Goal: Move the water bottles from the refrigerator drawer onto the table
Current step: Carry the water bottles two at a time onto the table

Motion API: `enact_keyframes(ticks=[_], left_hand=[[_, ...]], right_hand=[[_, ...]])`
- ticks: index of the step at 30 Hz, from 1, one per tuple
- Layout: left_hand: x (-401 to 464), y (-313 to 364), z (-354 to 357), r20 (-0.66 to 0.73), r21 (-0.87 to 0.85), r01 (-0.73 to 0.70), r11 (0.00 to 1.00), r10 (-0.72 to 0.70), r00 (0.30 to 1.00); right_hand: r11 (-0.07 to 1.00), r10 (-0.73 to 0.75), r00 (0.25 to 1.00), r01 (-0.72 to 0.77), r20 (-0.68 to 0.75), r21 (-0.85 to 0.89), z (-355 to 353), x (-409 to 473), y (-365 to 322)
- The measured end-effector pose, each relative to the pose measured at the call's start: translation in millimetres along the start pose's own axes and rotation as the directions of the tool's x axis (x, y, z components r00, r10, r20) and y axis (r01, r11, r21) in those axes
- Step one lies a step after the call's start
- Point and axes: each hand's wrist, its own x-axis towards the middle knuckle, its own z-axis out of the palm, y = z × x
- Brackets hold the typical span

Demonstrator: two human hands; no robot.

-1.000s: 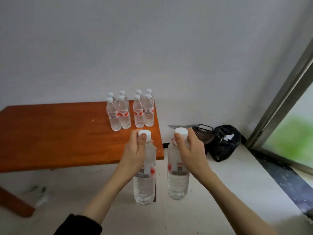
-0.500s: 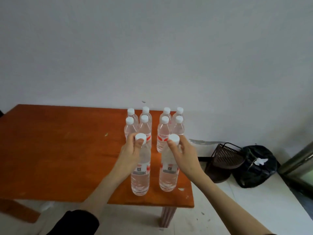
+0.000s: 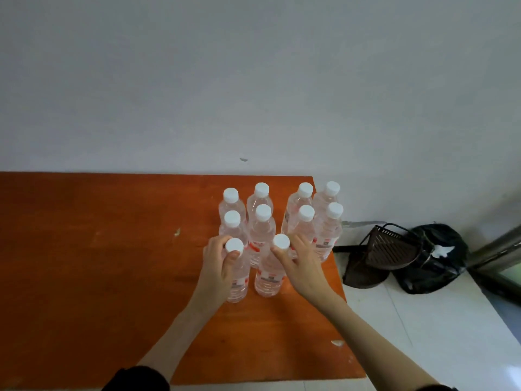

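Observation:
Two clear water bottles with white caps stand upright on the orange wooden table [image 3: 98,263]. My left hand [image 3: 218,266] grips the neck of the left bottle [image 3: 238,280]. My right hand [image 3: 303,263] grips the neck of the right bottle [image 3: 269,280]. Just behind them stands a block of several more water bottles [image 3: 282,218] in two rows near the table's far right corner. The refrigerator drawer is out of view.
A grey wall rises behind the table. On the white floor to the right sit a dark mesh basket [image 3: 377,255] and a black bag [image 3: 434,258]. A metal door frame [image 3: 499,246] shows at the far right edge.
Both hands carried their bottles forward from over the floor to the table and set them down in front of the standing bottles. The view has moved closer and looks down more.

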Motion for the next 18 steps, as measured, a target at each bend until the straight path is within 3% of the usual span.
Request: enact_keyframes(ticks=[11,18], left_hand=[[11.0,-9.8,-6.2,0.13,-0.021,0.044,0.999,-0.041,0.991],[13.2,3.6,-17.5,0.129,0.081,-0.101,0.992,0.09,0.987]], right_hand=[[1.0,0.016,0.998,-0.014,0.064,-0.027,17.0,8.8,-9.6],[0.995,0.097,0.99,-0.1,0.102,0.026,7.3,-0.8,-20.4]])
